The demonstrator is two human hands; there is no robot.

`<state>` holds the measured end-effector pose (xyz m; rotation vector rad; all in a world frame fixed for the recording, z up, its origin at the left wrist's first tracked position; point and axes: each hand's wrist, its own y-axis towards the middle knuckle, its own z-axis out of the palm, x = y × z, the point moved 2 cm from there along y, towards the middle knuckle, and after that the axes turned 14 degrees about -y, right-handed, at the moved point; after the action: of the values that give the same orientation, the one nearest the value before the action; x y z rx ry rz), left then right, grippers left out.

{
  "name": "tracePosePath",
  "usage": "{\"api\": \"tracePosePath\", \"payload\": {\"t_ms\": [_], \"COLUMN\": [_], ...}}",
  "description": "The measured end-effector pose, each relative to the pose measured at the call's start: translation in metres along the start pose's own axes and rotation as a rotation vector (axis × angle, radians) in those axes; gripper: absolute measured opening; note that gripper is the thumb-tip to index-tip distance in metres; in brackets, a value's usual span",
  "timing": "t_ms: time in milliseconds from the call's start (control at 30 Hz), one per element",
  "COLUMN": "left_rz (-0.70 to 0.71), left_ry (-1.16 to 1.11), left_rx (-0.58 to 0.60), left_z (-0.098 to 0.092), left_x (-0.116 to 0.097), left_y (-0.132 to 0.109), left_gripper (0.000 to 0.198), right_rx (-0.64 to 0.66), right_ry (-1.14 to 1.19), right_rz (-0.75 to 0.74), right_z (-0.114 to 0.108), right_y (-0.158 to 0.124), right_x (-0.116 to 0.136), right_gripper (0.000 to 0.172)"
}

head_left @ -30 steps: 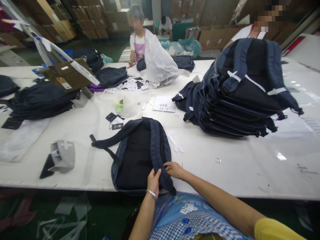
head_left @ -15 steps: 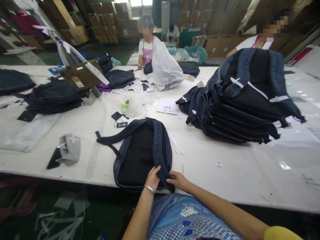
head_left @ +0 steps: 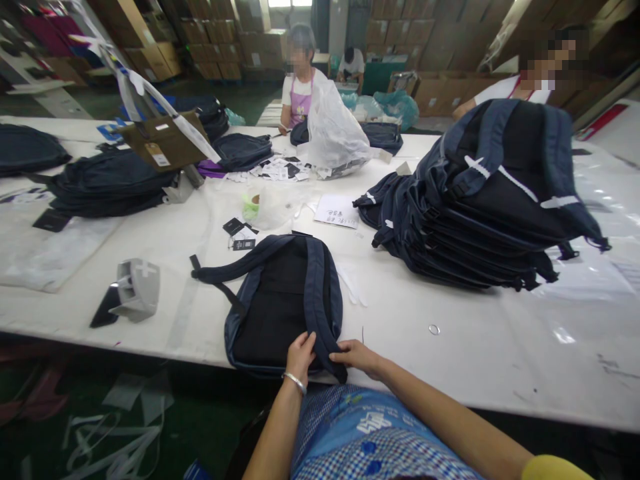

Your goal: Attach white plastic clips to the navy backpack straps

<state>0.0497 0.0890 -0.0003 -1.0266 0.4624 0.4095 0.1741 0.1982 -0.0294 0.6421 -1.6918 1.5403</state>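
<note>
A dark blue backpack (head_left: pixel 280 307) lies with its black padded back facing up at the table's near edge. Its left strap stretches out loose toward the left. My left hand (head_left: pixel 301 355) is closed on the inner edge of the right shoulder strap (head_left: pixel 316 287), low down near the bag's bottom. From the other side, my right hand (head_left: pixel 356 357) pinches the lower end of that same strap. Black tags (head_left: pixel 243 244) lie just beyond the bag.
A tall stack of backpacks (head_left: pixel 480 200) stands at the right. On the white table (head_left: pixel 410 373) are a metal ring (head_left: pixel 434 329), a grey holder with a phone (head_left: pixel 137 290) and a paper sheet (head_left: pixel 336 211). More bags (head_left: pixel 115 187) lie left; people are across the table.
Both hands keep their hold on the strap, with hardly any movement. The view has shifted slightly, and the person across the table has raised their head a little.
</note>
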Motion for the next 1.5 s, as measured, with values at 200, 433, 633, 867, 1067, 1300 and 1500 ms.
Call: {"api": "tracePosePath", "payload": {"t_ms": [200,433,633,867,1067,1300,1500], "left_rz": [-0.035,-0.006,-0.003,-0.022,-0.052,-0.047,0.049], "left_ry": [0.061,0.054,0.071,0.075,0.031,-0.06,-0.106], "left_rx": [-0.005,-0.058,-0.034,-0.013,-0.016,-0.055,-0.037], "left_z": [-0.001,-0.006,-0.015,-0.021,-0.018,-0.003,0.002], "left_x": [0.007,0.017,0.025,0.031,0.028,0.009,0.001], "left_y": [-0.005,0.003,0.01,0.018,0.015,-0.003,-0.018], "left_gripper": [0.026,0.024,0.025,0.038,0.04,0.043,0.048], "right_rx": [0.004,-0.41,-0.859,-0.829,-0.748,-0.31,0.028], "right_ry": [-0.084,-0.405,-0.686,-0.817,-0.711,-0.451,-0.41], "right_rz": [-0.016,0.056,0.17,0.176,0.134,-0.013,-0.063], "right_z": [0.002,-0.072,-0.158,-0.164,-0.176,-0.129,-0.076], "right_y": [-0.003,0.024,0.075,0.096,0.076,0.015,0.001], "right_x": [0.009,0.024,0.052,0.051,0.064,0.068,0.046], "right_gripper": [0.043,0.037,0.023,0.01,0.013,0.032,0.019]}}
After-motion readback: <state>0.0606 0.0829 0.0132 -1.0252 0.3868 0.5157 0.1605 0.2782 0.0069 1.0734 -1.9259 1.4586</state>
